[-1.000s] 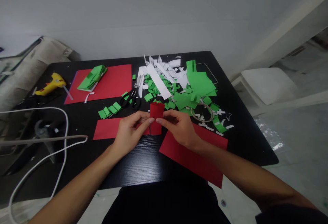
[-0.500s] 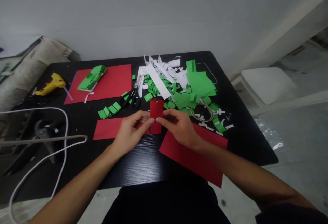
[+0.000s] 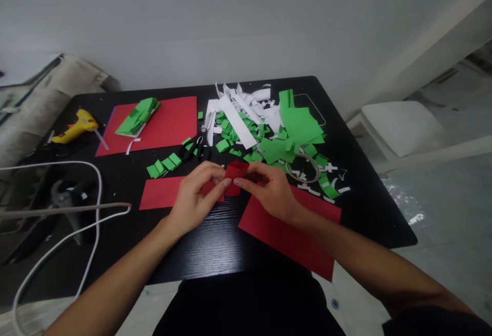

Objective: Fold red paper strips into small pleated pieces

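Note:
A small folded piece of red paper [image 3: 233, 173] is pinched between my two hands above the black table. My left hand [image 3: 202, 191] grips its left side with thumb and fingers. On the right side, my right hand [image 3: 268, 191] holds it the same way, the two thumbs close together on the near face. Under my left hand lies a red paper strip [image 3: 159, 193], partly covered. A larger red sheet [image 3: 290, 233] lies beneath my right hand and forearm, reaching over the table's front edge.
Black scissors [image 3: 198, 143] lie beyond my left hand. White scraps [image 3: 236, 120] and green paper pieces [image 3: 302, 123] are heaped at the back, near a tape ring [image 3: 303, 168]. A yellow glue gun [image 3: 79, 126], pliers [image 3: 67, 200] and a white cable [image 3: 100, 187] occupy the left side.
The red paper's upper part, upright before, is now folded down, so the piece looks shorter. Both hands keep their pinch in nearly the same place.

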`<state>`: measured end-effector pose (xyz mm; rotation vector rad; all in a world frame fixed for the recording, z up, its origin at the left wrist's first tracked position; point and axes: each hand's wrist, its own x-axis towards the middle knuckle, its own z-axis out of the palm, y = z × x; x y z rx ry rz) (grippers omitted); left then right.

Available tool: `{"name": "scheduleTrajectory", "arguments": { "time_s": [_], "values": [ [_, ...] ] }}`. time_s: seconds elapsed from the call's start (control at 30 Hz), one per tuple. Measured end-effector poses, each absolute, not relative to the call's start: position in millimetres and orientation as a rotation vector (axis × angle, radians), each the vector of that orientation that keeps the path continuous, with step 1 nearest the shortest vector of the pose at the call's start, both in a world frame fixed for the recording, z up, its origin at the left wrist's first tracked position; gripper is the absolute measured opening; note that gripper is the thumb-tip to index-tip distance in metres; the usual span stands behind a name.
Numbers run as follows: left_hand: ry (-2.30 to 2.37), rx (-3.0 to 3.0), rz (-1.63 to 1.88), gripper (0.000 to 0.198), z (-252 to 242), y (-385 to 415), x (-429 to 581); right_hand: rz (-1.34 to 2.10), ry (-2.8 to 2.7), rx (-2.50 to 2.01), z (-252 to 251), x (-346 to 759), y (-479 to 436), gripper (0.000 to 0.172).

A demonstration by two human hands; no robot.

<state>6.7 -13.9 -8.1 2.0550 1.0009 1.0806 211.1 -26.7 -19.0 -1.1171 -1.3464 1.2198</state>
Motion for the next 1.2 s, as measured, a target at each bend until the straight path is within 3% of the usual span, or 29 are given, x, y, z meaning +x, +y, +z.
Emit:
{"name": "scheduleTrajectory", "arguments": {
  "time_s": [0.27,0.4,0.6,0.87,1.2],
  "values": [
    [0.971,2.121,1.117,0.006,-9.3,-13.1,5.8,1.209,-1.380,-1.055,-19.6,211.7,-25.9,0.020],
    [0.996,2.201,1.230,0.020,-8.4,-12.0,2.7,1.076,-1.425,-1.040,-17.0,213.8,-26.5,0.011],
    [0.967,2.194,1.289,0.027,-8.0,-12.4,0.2,1.327,-1.323,-0.936,-15.0,212.7,-28.5,0.018],
    [0.973,2.045,1.260,0.022,-9.0,-14.4,0.1,1.391,-1.193,-0.863,-21.3,211.6,-26.7,0.020],
    [0.973,2.055,1.240,0.013,-4.7,-13.2,3.7,1.171,-1.355,-0.920,-18.8,212.7,-28.1,0.010]
  ]
}}
